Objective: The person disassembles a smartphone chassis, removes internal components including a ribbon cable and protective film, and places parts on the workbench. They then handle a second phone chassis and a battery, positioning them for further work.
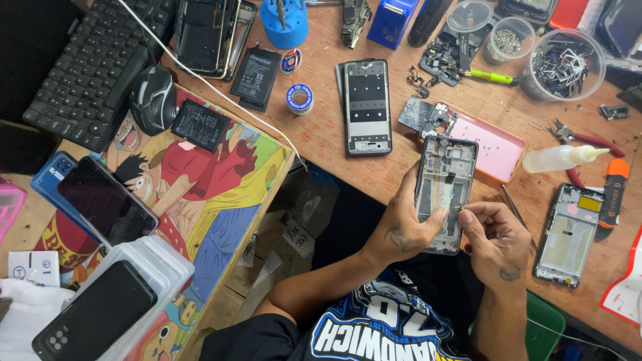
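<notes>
Item: opened phone frame (445,190), dark, back cover off, held upright over the front edge of the wooden workbench (321,144), just before the pink tray (498,150). Left hand (401,224): fingers closed around the frame's left edge, thumb pressed on its inner face. Right hand (491,241): fingertips pinched together on a very small part or tool tip at the frame's right edge; which one cannot be told. Handling note: best done with the frame braced steady, the pinch light, and the work kept above the tray so a dropped screw lands there.
</notes>
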`<state>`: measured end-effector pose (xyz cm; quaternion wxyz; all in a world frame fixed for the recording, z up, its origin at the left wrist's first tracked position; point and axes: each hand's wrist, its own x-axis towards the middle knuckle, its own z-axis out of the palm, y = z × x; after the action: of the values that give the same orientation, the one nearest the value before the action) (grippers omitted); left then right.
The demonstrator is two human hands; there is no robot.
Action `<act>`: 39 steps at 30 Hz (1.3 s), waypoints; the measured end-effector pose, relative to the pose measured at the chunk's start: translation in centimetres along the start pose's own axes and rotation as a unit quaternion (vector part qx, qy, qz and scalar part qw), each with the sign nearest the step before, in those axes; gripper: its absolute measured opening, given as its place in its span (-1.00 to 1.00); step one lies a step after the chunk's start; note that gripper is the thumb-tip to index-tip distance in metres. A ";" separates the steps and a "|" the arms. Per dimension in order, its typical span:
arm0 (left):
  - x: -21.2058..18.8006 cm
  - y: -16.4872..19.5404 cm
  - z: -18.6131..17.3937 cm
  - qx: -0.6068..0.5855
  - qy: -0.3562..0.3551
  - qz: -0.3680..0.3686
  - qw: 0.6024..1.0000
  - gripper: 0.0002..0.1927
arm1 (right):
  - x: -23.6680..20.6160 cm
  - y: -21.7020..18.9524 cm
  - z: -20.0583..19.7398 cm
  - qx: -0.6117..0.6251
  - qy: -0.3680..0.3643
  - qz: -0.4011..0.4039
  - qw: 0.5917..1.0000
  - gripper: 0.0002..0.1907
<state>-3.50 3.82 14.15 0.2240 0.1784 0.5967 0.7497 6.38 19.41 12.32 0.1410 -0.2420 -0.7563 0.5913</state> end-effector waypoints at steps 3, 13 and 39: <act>0.1 0.2 0.1 0.002 0.010 -0.007 1.000 -0.16 | 0.1 -0.2 -0.1 -0.006 0.000 0.013 1.000 -0.85; 0.2 0.3 1.2 -0.010 0.014 0.030 0.999 -0.16 | 0.1 -0.5 -1.2 -0.006 0.008 0.003 1.000 -0.85; 0.3 0.5 1.5 0.024 -0.075 0.082 0.994 0.07 | -0.7 -0.9 -3.2 0.028 0.034 0.022 0.999 -0.86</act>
<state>-2.97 5.10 14.98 0.2016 0.2875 0.5797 0.7353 8.38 21.49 14.06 0.1604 -0.2746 -0.7284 0.6069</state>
